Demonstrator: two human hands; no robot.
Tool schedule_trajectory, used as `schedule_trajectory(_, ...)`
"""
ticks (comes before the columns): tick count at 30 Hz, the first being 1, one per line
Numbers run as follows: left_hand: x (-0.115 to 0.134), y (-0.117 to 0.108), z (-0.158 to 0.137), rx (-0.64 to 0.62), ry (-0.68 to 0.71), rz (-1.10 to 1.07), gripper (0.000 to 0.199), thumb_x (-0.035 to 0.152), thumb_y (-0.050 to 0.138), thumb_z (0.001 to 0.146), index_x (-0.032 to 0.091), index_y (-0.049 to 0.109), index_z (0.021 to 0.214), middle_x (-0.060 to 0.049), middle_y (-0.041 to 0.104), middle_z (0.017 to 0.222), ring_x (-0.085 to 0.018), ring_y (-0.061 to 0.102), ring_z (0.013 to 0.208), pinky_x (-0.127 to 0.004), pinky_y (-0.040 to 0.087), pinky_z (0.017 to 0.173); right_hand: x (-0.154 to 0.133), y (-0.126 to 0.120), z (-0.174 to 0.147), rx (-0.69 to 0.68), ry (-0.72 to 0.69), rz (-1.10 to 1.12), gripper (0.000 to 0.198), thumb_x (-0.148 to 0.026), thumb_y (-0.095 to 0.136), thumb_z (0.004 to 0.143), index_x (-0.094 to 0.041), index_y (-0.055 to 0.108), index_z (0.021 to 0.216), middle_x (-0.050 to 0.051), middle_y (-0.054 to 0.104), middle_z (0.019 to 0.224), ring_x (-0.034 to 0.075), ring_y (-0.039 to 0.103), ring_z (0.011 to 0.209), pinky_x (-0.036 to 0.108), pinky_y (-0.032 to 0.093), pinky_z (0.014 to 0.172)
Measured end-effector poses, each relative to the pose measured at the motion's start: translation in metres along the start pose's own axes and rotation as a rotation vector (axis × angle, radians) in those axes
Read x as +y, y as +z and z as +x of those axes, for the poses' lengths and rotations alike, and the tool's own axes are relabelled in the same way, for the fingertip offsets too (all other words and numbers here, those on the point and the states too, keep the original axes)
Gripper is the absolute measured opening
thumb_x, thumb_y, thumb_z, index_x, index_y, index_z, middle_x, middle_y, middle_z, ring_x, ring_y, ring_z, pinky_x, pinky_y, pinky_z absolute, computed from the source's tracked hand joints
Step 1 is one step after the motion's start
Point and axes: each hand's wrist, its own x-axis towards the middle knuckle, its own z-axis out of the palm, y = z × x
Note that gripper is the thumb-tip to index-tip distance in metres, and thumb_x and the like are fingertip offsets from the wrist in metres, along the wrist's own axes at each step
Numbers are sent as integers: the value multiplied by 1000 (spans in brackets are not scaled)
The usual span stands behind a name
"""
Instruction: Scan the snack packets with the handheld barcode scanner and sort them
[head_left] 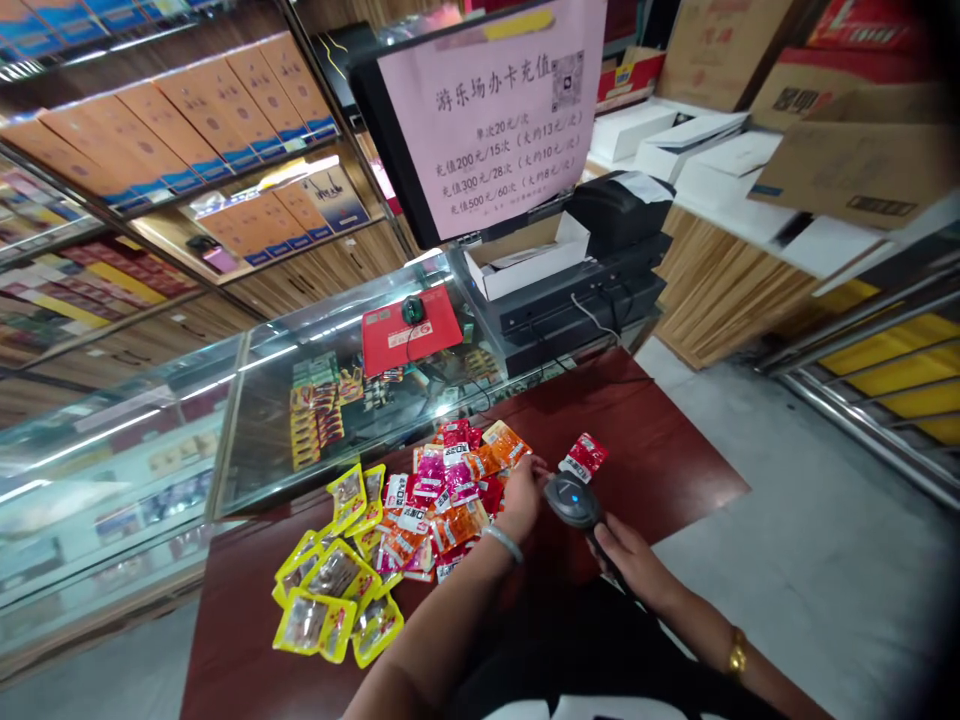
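My right hand (pixel 634 560) is wrapped around the handle of a dark barcode scanner (pixel 574 500) with a blue light on its top. Just left of the scanner head, my left hand (pixel 520 500) has its fingers drawn together. What those fingertips hold, if anything, is too small to make out. A red and white snack packet (pixel 585 457) lies on the dark red tabletop (pixel 675 470) beyond the scanner. Beside my left hand spreads a pile of red, pink and orange snack packets (pixel 450 490). Several yellow-edged snack packets (pixel 337 575) lie to its left.
Along the table's far side runs a glass display counter (pixel 262 440) with a red mat (pixel 412 335) and mouse (pixel 412 310) on it. A monitor back with a pink price sheet (pixel 495 110) and a white open box (pixel 529 258) stand behind. Cartons (pixel 855 160) are at right.
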Motion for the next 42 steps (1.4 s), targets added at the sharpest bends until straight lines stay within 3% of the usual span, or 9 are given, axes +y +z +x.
schedule_trajectory(3,3,-26,18,150,48,346,34,24,71,77,18,61,109,-10,68,110,-24,61,106,-35,43,96,-1,-3,2,34,34,34,58,-79,46,84,-21,52,84,-3,52,66,11,47,48,23,37,43)
schedule_trajectory(6,5,-51,37,316,-41,717,58,43,74,76,14,54,121,-19,57,129,-34,49,124,-43,35,104,1,-5,2,53,49,81,58,-79,49,82,-22,52,86,-4,52,64,11,46,47,23,37,42)
schedule_trajectory(13,7,-48,67,196,-123,933,57,46,73,73,14,53,116,-22,52,133,-37,44,126,-43,33,101,6,-12,-1,111,103,110,60,-81,52,77,-22,53,85,-4,52,61,11,46,45,23,35,40)
schedule_trajectory(17,11,-37,72,184,-134,922,60,41,76,71,13,52,118,-21,55,130,-36,48,124,-43,36,99,12,-17,-1,104,74,99,58,-79,49,82,-22,54,90,-5,52,60,11,45,44,23,35,41)
schedule_trajectory(24,13,-10,77,107,24,687,40,19,57,84,14,56,124,-17,70,109,-27,63,108,-37,41,94,20,-21,1,163,52,113,56,-78,48,82,-22,53,83,-5,52,59,11,45,43,23,35,39)
schedule_trajectory(29,12,-1,71,-76,34,471,19,21,64,83,21,72,100,-7,76,99,-21,69,92,-28,46,80,17,-26,2,179,42,134,55,-77,50,83,-22,54,89,-5,52,61,11,45,44,24,37,41)
schedule_trajectory(32,7,2,60,-194,72,273,17,21,66,82,21,74,98,-4,76,96,-17,68,87,-26,47,79,12,-30,4,200,3,135,53,-74,49,86,-21,54,92,-4,53,64,10,47,45,24,37,42)
schedule_trajectory(38,-3,4,42,-241,44,389,16,30,67,80,17,72,86,-3,72,80,-17,64,76,-25,47,71,-4,-36,9,184,-75,167,46,-66,47,93,-21,54,93,-4,53,69,9,48,48,22,38,44)
schedule_trajectory(42,-4,10,36,-269,18,280,18,23,71,76,17,73,93,-4,74,87,-18,66,82,-27,50,77,-6,-33,10,166,-69,158,46,-67,48,92,-21,53,92,-4,52,68,9,48,48,23,37,44)
